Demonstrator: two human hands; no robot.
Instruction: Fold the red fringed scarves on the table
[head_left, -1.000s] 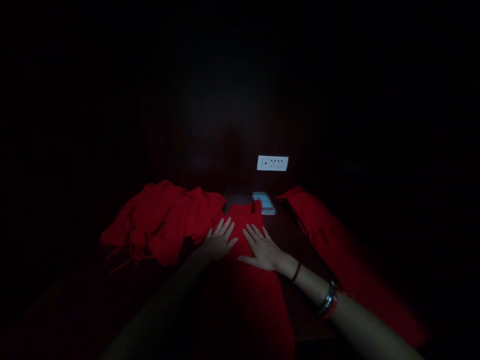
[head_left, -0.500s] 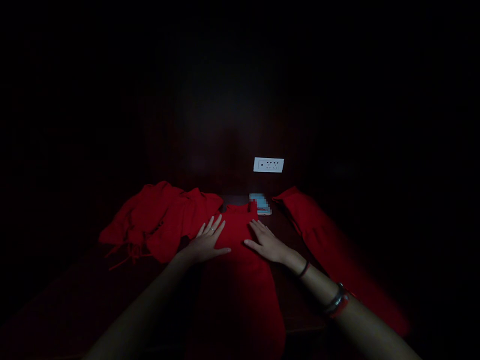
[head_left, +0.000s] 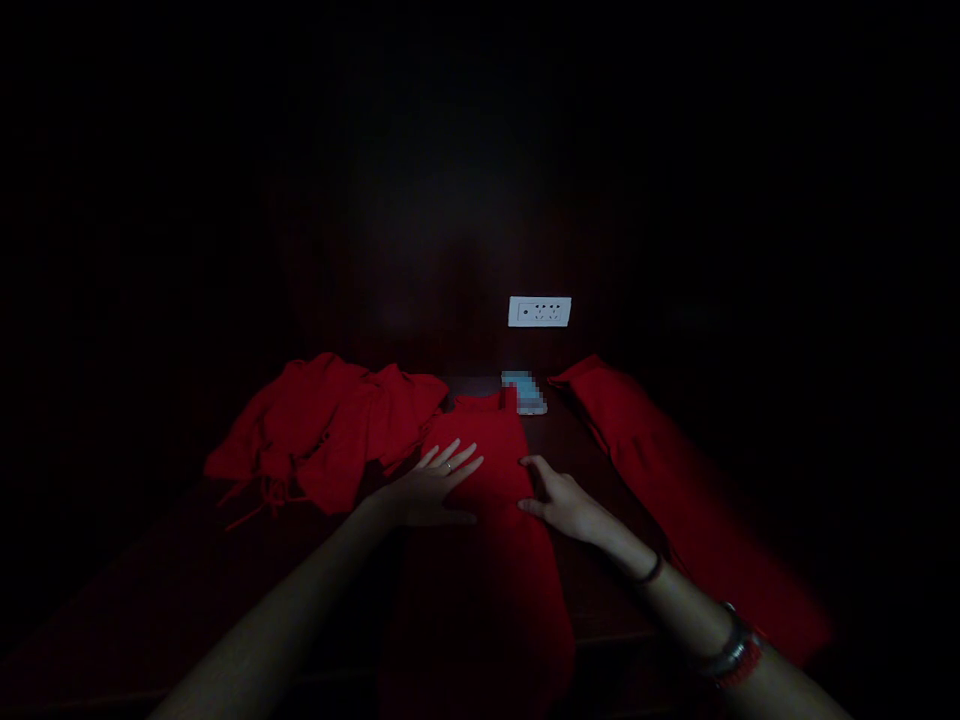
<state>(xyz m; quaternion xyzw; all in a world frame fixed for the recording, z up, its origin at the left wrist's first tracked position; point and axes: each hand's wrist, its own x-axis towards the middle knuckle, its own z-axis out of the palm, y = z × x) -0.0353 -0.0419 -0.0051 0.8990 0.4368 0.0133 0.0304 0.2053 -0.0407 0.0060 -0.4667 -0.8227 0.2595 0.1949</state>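
A long red garment (head_left: pixel 487 560) with a neckline at its far end lies lengthwise in front of me, its near end in shadow. My left hand (head_left: pixel 431 492) is over its left part, fingers spread and a ring on one of them. At the garment's right edge is my right hand (head_left: pixel 559 500), its thumb and forefinger apart and the other fingers partly hidden. Both hands hold nothing that I can see.
A crumpled red cloth (head_left: pixel 330 420) with thin ties lies to the left. Another long red cloth (head_left: pixel 660 480) stretches along the right. Behind the garment is a pixelated phone-like object (head_left: pixel 531 398), below a white wall socket (head_left: pixel 540 312). The dark table's front edge (head_left: pixel 615 638) shows faintly.
My right hand has slid to the right, off the garment's middle to its edge, with its fingers bending. The left hand has shifted slightly rightward across the cloth. The view has tilted slightly.
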